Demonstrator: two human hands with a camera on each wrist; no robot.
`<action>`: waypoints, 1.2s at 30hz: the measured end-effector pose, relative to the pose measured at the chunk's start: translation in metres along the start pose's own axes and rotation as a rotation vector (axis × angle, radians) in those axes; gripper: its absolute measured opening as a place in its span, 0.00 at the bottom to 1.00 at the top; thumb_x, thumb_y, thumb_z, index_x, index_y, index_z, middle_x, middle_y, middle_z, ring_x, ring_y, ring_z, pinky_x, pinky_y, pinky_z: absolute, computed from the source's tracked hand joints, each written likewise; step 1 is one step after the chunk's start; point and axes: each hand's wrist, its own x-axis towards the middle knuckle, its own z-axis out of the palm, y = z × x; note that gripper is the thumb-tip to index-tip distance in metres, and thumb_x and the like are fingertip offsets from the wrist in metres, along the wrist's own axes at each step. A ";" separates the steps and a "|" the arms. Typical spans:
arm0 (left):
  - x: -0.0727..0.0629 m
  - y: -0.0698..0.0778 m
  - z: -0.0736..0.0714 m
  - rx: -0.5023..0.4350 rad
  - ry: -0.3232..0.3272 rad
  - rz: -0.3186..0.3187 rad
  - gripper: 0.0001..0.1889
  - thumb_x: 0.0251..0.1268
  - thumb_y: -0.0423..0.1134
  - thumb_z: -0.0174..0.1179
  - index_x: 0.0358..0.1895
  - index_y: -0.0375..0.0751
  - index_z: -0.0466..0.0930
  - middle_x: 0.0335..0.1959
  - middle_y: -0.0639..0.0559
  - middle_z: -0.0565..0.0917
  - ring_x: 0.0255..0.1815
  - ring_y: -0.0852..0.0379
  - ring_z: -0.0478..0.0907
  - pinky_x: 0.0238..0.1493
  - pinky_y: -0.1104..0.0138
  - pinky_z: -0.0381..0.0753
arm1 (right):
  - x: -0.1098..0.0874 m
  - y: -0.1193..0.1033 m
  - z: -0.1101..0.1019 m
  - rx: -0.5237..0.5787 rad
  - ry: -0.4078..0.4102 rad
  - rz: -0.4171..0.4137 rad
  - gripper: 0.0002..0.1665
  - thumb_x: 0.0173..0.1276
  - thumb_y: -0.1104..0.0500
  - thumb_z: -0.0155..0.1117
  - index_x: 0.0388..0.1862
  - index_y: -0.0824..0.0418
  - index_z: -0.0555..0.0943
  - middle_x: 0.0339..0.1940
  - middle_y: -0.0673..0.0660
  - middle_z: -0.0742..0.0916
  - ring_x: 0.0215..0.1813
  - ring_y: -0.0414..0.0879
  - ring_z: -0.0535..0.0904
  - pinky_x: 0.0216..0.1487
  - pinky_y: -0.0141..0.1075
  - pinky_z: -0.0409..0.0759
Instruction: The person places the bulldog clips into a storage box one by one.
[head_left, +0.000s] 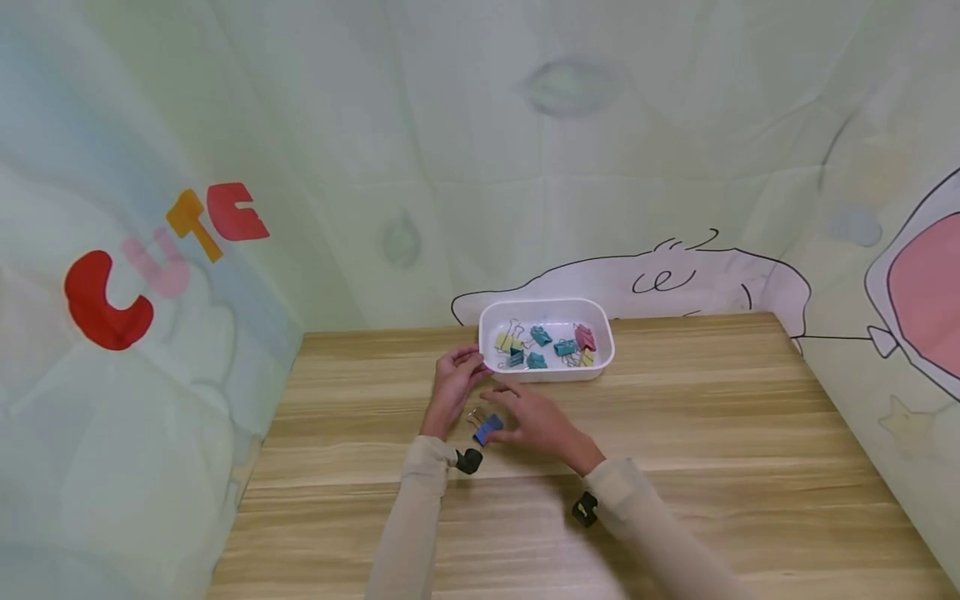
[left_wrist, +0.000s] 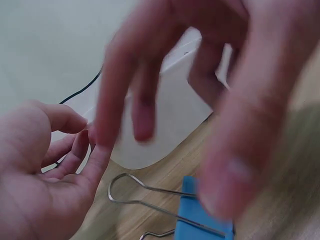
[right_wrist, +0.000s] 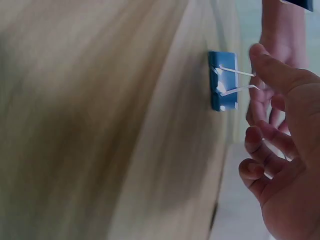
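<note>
A blue binder clip (head_left: pixel 488 429) lies on the wooden table with its wire handles pointing away. My right hand (head_left: pixel 542 419) hovers over it, thumb and fingers loosely spread and holding nothing. In the left wrist view that hand (left_wrist: pixel 245 90) partly covers the clip (left_wrist: pixel 200 215). The right wrist view shows the clip (right_wrist: pixel 225 81) just beyond my thumb. My left hand (head_left: pixel 453 385) is at the near left corner of a white tray (head_left: pixel 547 377), its thumb and fingers bent together at the edge. In the left wrist view its fingertips meet beside the tray's wall (left_wrist: pixel 160 130).
Inside the tray are several binder clips: teal ones (head_left: pixel 540 335), yellow ones (head_left: pixel 507 342) and a pink one (head_left: pixel 585 337). The tray stands by the table's back edge, against a printed cloth backdrop (head_left: pixel 420 167). More cloth hangs at both sides.
</note>
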 end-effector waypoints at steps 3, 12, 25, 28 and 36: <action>0.000 0.000 0.000 -0.006 -0.002 -0.010 0.19 0.77 0.24 0.54 0.65 0.18 0.69 0.60 0.24 0.73 0.50 0.41 0.81 0.47 0.69 0.90 | 0.000 -0.004 0.005 0.018 -0.053 0.035 0.41 0.63 0.43 0.79 0.71 0.56 0.78 0.63 0.56 0.82 0.57 0.47 0.80 0.60 0.42 0.85; 0.001 -0.001 -0.001 -0.009 0.007 -0.017 0.18 0.78 0.25 0.55 0.65 0.18 0.69 0.59 0.25 0.73 0.49 0.43 0.82 0.47 0.68 0.91 | -0.002 -0.006 0.023 0.027 -0.090 0.092 0.37 0.62 0.42 0.79 0.66 0.56 0.82 0.59 0.55 0.81 0.49 0.43 0.79 0.47 0.33 0.84; 0.001 0.001 -0.001 -0.007 0.002 -0.016 0.18 0.78 0.25 0.54 0.65 0.19 0.70 0.58 0.25 0.73 0.49 0.44 0.82 0.47 0.68 0.90 | -0.004 -0.009 0.030 0.000 -0.066 0.108 0.28 0.67 0.44 0.76 0.61 0.56 0.85 0.54 0.52 0.81 0.47 0.42 0.79 0.45 0.32 0.84; 0.001 0.000 -0.001 -0.002 0.005 -0.017 0.18 0.78 0.25 0.54 0.65 0.19 0.70 0.59 0.25 0.73 0.49 0.44 0.82 0.47 0.68 0.90 | -0.005 -0.010 0.029 0.006 -0.072 0.109 0.28 0.67 0.45 0.76 0.61 0.57 0.84 0.55 0.52 0.81 0.47 0.41 0.79 0.46 0.32 0.84; 0.001 0.001 -0.001 0.006 0.001 -0.024 0.19 0.78 0.25 0.54 0.66 0.20 0.70 0.60 0.26 0.73 0.51 0.43 0.81 0.49 0.68 0.90 | -0.007 -0.006 0.021 -0.020 -0.049 0.076 0.28 0.66 0.49 0.75 0.62 0.58 0.83 0.56 0.54 0.81 0.47 0.42 0.80 0.47 0.33 0.86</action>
